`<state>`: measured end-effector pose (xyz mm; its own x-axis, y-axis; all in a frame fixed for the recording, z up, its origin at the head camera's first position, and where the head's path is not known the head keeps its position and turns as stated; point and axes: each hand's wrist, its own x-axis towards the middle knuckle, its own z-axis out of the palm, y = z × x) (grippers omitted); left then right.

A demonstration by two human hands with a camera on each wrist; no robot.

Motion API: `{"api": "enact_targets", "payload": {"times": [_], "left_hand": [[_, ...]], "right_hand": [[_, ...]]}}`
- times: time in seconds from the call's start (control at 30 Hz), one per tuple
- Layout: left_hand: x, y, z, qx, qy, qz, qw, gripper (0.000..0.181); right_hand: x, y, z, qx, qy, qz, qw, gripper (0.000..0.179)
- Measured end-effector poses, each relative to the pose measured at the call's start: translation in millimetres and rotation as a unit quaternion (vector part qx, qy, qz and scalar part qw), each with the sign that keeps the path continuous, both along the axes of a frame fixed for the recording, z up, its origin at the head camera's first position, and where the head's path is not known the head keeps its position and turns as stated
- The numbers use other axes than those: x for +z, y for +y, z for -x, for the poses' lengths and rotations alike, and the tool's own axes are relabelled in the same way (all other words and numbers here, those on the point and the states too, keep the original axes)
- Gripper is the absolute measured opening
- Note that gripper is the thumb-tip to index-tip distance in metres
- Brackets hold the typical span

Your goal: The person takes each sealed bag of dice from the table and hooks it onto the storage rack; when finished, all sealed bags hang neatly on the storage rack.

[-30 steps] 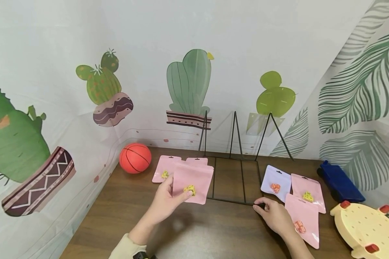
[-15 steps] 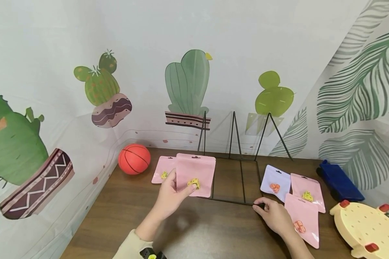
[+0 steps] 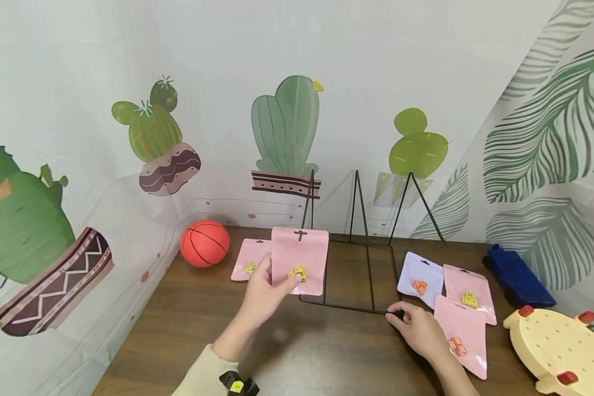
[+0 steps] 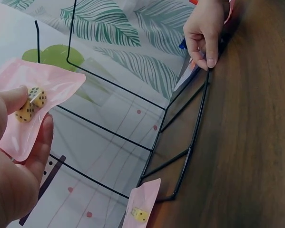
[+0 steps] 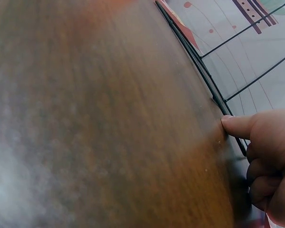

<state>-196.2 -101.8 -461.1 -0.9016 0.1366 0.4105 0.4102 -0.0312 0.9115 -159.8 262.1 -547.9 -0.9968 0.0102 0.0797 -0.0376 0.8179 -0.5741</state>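
Note:
My left hand [image 3: 263, 297] pinches a pink zip bag [image 3: 302, 247] between thumb and fingers, low on its left side. Yellow dice [image 4: 36, 96] show through the bag under the thumb. Its hang hole faces up, just in front of the left upright of a black wire rack [image 3: 370, 278]. With thumb and fingertips, my right hand [image 3: 418, 330] holds the rack's front right corner on the table. In the right wrist view the thumb [image 5: 237, 126] lies against the rack's bottom wire, the other fingers curled beneath.
Left of the rack lies another pink bag [image 3: 247, 256], near a red toy basketball [image 3: 204, 243]. To the right are a lilac bag [image 3: 422, 272], two pink bags [image 3: 460, 319] with dice, a blue object [image 3: 522, 278] and a cream board with red feet [image 3: 561, 346]. A patterned backdrop [image 3: 218, 126] stands behind.
My left hand has raised the pink bag and moved it slightly right, toward the rack's left upright. It now covers a bag seen behind it before. The right hand stays at the rack corner.

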Motion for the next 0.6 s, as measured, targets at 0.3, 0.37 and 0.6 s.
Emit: {"api": "enact_targets", "payload": {"times": [0.3, 0.37, 0.6], "left_hand": [[4.1, 9.9, 21.0, 0.018, -0.027, -0.01, 0.9994, 0.042], [6.3, 12.8, 28.0, 0.023, -0.029, -0.013, 0.9992, 0.039], [16.9, 23.9, 57.0, 0.057, -0.053, -0.011, 0.9969, 0.035]], "right_hand": [[0.2, 0.0, -0.3, -0.002, -0.003, 0.001, 1.0, 0.011], [0.3, -0.1, -0.4, -0.003, -0.003, 0.001, 1.0, 0.011], [0.6, -0.4, 1.0, -0.006, -0.008, -0.002, 0.9999, 0.01]]}}
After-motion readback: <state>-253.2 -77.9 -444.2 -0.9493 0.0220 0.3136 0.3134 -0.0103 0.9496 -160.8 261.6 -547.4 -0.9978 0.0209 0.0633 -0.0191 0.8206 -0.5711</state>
